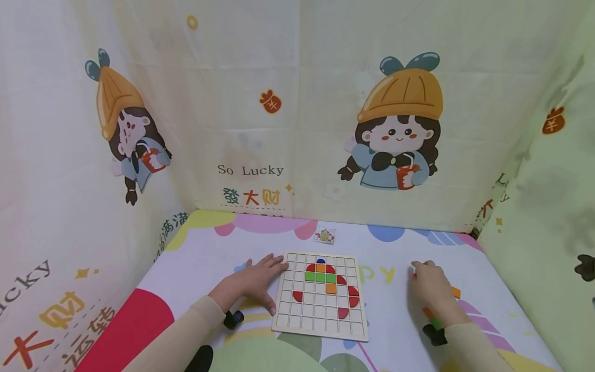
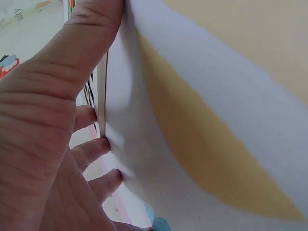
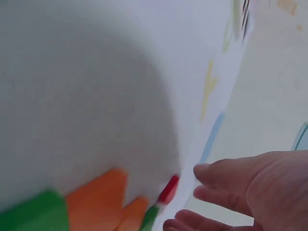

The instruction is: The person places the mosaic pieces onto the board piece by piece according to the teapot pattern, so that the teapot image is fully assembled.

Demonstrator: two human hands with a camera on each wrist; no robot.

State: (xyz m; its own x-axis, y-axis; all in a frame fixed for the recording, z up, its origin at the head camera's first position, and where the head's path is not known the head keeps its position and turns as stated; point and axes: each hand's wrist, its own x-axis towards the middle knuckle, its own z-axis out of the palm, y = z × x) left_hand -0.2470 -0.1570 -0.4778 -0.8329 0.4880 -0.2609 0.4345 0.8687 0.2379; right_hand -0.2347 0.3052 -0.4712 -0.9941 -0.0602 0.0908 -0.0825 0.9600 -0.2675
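Observation:
A gridded wooden board [image 1: 321, 335] lies flat, with red, green, orange and blue pieces on its squares. My left hand [image 1: 257, 279], fingers spread, touches the board's left edge; the left wrist view shows the thumb and fingertips along that edge [image 2: 101, 96]. To the right of the board, my right hand [image 1: 434, 289] hovers low over the table, fingers loosely bent. In the right wrist view nothing shows between the fingers of this hand [image 3: 269, 187]; a red piece [image 3: 169, 190], orange pieces [image 3: 96, 199] and green pieces [image 3: 36, 214] lie beside it.
A small patterned card [image 1: 325, 235] lies behind the board. Partly hidden by the right hand and wrist are an orange block [image 1: 457, 293] and a green block [image 1: 436, 324]. Printed cloth walls [image 1: 321, 129] stand at the back and both sides.

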